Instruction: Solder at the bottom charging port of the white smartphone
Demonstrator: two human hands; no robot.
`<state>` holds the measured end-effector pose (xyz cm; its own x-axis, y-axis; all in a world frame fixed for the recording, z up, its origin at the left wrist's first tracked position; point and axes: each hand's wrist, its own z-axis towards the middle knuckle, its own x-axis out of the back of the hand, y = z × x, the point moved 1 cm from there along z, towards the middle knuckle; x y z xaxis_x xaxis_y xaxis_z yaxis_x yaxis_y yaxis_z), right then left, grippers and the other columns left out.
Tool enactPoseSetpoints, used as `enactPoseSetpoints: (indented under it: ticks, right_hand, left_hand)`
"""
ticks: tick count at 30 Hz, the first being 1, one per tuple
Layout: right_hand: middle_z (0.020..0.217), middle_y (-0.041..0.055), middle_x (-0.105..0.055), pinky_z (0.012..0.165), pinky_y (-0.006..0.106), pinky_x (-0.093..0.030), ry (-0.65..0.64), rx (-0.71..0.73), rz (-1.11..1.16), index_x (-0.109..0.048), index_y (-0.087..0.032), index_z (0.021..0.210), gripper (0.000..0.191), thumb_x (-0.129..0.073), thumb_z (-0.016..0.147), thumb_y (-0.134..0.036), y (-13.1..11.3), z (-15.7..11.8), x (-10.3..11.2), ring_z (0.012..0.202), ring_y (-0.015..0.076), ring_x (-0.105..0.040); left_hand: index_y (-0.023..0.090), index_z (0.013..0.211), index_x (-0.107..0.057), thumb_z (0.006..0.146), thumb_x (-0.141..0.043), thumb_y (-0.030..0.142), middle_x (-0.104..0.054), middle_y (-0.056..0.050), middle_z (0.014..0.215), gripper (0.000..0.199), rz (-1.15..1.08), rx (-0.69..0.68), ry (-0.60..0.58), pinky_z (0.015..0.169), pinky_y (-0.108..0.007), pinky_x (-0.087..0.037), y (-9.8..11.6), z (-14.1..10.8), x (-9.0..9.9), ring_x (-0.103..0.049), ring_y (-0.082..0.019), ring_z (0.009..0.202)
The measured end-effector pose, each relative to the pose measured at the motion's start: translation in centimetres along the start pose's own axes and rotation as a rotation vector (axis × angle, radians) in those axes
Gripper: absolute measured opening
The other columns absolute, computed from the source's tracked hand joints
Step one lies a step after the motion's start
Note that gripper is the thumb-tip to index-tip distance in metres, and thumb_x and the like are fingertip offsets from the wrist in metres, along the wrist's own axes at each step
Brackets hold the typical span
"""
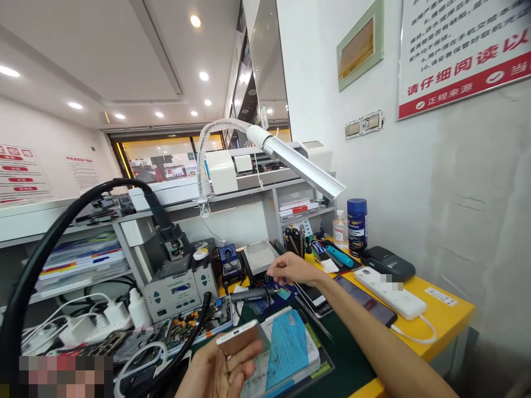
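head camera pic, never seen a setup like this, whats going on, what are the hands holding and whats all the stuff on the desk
This is a single view from a camera worn on a person's head, looking forward and down over a repair-style workbench. The left hand, at the bottom, holds a rose-gold phone with its port edge up. The right hand reaches across the desk, fingers pinched; whether it grips anything is too small to tell. On the yellow desk lie a white power strip, a dark phone lying flat, a blue spray can and a blue booklet. A grey soldering station sits on the left, and a white tube lamp hangs overhead.
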<state>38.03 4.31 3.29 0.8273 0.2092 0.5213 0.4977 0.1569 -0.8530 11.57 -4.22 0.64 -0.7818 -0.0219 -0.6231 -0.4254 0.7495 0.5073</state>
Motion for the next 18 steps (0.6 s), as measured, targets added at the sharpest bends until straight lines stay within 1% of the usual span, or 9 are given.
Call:
enactPoseSetpoints:
  ticks: [2, 4, 6, 9, 11, 13, 15, 16, 18]
  right_hand:
    - [0.108, 0.0075, -0.073, 0.075, 0.037, -0.06, -0.052, 0.123, 0.075, -0.069, -0.015, 0.116, 0.03, -0.063, 0.1, -0.04, -1.3, -1.3, -0.4, 0.089, 0.02, -0.071]
    - [0.106, 0.0084, -0.075, 0.072, 0.031, -0.057, -0.106, 0.24, 0.138, -0.073, -0.014, 0.118, 0.042, -0.064, 0.096, -0.049, -2.6, -2.7, -1.1, 0.091, 0.0207, -0.071]
    - [0.106, 0.0054, -0.076, 0.073, 0.027, -0.053, -0.146, 0.323, 0.161, -0.077, -0.018, 0.115, 0.049, -0.081, 0.079, -0.05, -3.6, -3.9, -1.9, 0.092, 0.0204, -0.069]
    - [0.083, -0.0014, -0.07, 0.064, 0.023, -0.044, -0.094, 0.372, 0.14, -0.079, -0.016, 0.088, 0.036, -0.091, 0.066, -0.042, -4.1, -4.7, -3.0, 0.076, 0.0146, -0.06]
    - [0.069, -0.0045, -0.061, 0.057, 0.022, -0.038, -0.053, 0.369, 0.127, -0.074, -0.015, 0.074, 0.03, -0.089, 0.069, -0.041, -3.9, -4.6, -3.6, 0.067, 0.0118, -0.052]
    - [0.063, -0.0056, -0.057, 0.055, 0.022, -0.035, -0.036, 0.362, 0.127, -0.071, -0.015, 0.069, 0.032, -0.087, 0.072, -0.042, -3.6, -4.3, -4.0, 0.063, 0.011, -0.049]
    - [0.064, -0.0054, -0.058, 0.055, 0.022, -0.035, -0.029, 0.362, 0.131, -0.069, -0.015, 0.068, 0.032, -0.086, 0.073, -0.042, -3.3, -4.0, -4.3, 0.063, 0.011, -0.049]
    - [0.065, -0.0051, -0.059, 0.055, 0.022, -0.035, -0.028, 0.364, 0.133, -0.069, -0.015, 0.068, 0.032, -0.087, 0.072, -0.041, -3.2, -3.9, -4.4, 0.063, 0.0112, -0.05]
    - [0.066, -0.0048, -0.06, 0.055, 0.022, -0.035, -0.031, 0.369, 0.141, -0.069, -0.015, 0.068, 0.031, -0.087, 0.072, -0.04, -3.2, -3.8, -4.5, 0.064, 0.0115, -0.051]
  left_hand:
    - [-0.008, 0.144, -0.044, 0.103, -0.044, 0.028, -0.08, -0.023, 0.083, 0.055, -0.044, 0.006, -0.053, 0.043, -0.028, -0.061, 0.4, 0.2, -1.5, -0.077, -0.029, 0.056]
    - [-0.008, 0.145, -0.044, 0.103, -0.044, 0.031, -0.08, -0.025, 0.086, 0.057, -0.06, 0.015, -0.086, 0.048, -0.029, -0.063, 0.5, 0.2, -2.7, -0.079, -0.03, 0.061]
    - [-0.011, 0.142, -0.045, 0.103, -0.045, 0.032, -0.08, -0.026, 0.083, 0.058, -0.068, 0.022, -0.081, 0.052, -0.028, -0.064, 0.5, 0.3, -3.5, -0.079, -0.03, 0.063]
    - [-0.009, 0.135, -0.052, 0.103, -0.043, 0.031, -0.079, -0.024, 0.076, 0.052, -0.009, 0.002, -0.061, 0.053, -0.027, -0.062, 0.5, 0.9, -3.2, -0.079, -0.029, 0.064]
    - [0.0, 0.122, -0.062, 0.101, -0.045, 0.035, -0.079, -0.021, 0.076, 0.044, 0.09, -0.03, -0.073, 0.051, -0.028, -0.061, 0.7, 1.5, -2.3, -0.077, -0.028, 0.058]
    - [0.008, 0.106, -0.069, 0.097, -0.051, 0.047, -0.076, -0.015, 0.065, 0.043, 0.256, -0.091, -0.115, 0.041, -0.027, -0.054, 1.2, 1.8, -1.3, -0.068, -0.023, 0.042]
    - [0.014, 0.103, -0.071, 0.088, -0.059, 0.065, -0.058, -0.002, 0.043, 0.055, 0.431, -0.302, -0.06, 0.03, -0.023, -0.04, 1.9, 1.5, -0.5, -0.049, -0.016, 0.028]
    - [0.016, 0.101, -0.072, 0.08, -0.067, 0.069, -0.051, 0.002, 0.039, 0.057, 0.535, -0.453, 0.064, 0.028, -0.024, -0.037, 2.3, 1.2, -0.2, -0.041, -0.015, 0.025]
    - [0.024, 0.116, -0.073, 0.072, -0.082, 0.058, -0.062, 0.002, 0.06, 0.057, 0.78, -0.879, 0.222, 0.039, -0.021, -0.046, 2.9, 0.0, -0.3, -0.052, -0.014, 0.042]
